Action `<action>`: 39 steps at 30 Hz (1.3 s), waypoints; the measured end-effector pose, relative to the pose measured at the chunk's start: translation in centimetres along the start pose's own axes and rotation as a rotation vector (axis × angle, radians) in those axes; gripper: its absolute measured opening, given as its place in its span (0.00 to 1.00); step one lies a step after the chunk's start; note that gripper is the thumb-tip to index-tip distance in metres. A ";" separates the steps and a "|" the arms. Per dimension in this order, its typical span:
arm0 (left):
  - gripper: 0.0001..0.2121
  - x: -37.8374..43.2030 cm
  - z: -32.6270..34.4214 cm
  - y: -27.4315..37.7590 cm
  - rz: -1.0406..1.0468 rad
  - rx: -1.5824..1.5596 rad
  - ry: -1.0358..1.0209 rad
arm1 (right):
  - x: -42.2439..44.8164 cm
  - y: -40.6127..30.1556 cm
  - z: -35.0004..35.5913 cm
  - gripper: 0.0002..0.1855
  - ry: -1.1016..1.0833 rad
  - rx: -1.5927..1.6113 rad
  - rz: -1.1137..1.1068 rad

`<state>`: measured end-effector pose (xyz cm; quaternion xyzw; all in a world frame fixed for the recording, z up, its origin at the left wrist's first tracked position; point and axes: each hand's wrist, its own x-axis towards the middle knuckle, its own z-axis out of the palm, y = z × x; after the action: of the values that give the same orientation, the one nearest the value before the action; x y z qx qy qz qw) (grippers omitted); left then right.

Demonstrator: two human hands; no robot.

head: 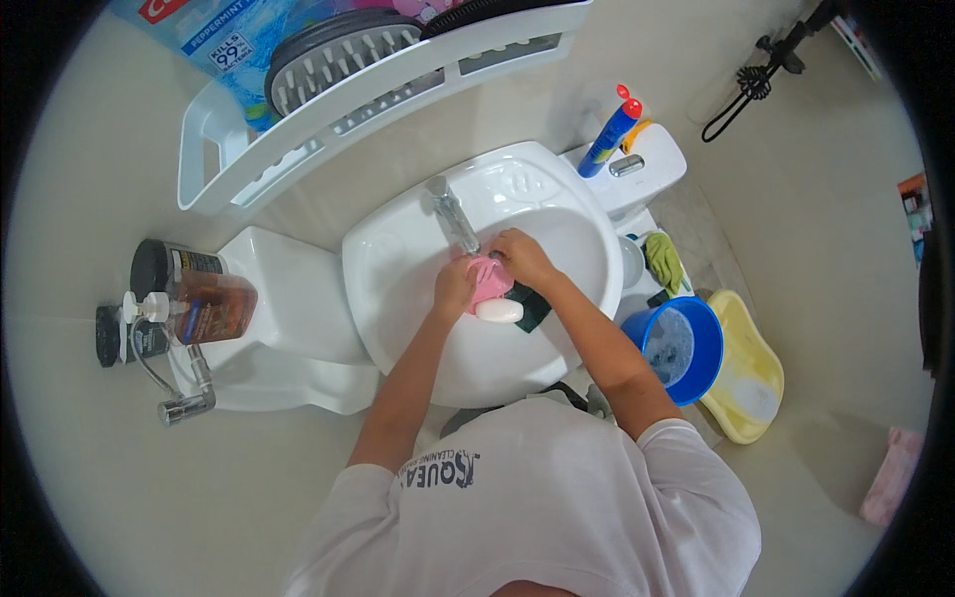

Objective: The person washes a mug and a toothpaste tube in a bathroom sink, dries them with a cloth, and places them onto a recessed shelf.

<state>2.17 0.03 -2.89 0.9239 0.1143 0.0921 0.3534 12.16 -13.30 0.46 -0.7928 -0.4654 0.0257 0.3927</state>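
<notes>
My left hand (453,288) grips the left edge of a pink soap dish (491,279) with slots, in the white washbasin (418,351) just below the chrome faucet (456,218). At the dish's upper right corner is my right hand (525,258), fingers bent by the spout; a small dark thing shows at its fingertips, and whether it is held is not clear. A white bar of soap (500,310) lies against the near side of the dish. Beside it, partly under my right wrist, is a dark green scouring pad (531,307).
A white wall shelf (388,82) with a brush (343,63) hangs beyond the basin. A blue bottle (608,140) with its red cap open stands on the toilet tank (660,160). To the right are a blue bucket (705,347) of sudsy water and a yellow basin (746,358); bottles (216,306) stand left.
</notes>
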 end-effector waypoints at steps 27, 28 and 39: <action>0.09 -1.8 -2.3 -0.3 -0.093 -0.078 0.070 | 1.1 -2.2 0.9 0.10 0.052 0.085 0.024; 0.10 -1.9 -2.5 0.1 -0.039 -0.081 0.111 | 0.8 -0.3 0.6 0.10 0.027 0.043 0.056; 0.13 -0.3 -2.1 -4.2 0.235 -0.323 -0.374 | 0.2 -1.7 1.6 0.10 -0.191 0.531 0.395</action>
<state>0.73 4.26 -4.20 0.8634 -0.0770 -0.0225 0.4981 10.38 -11.69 0.54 -0.7317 -0.3146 0.2954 0.5275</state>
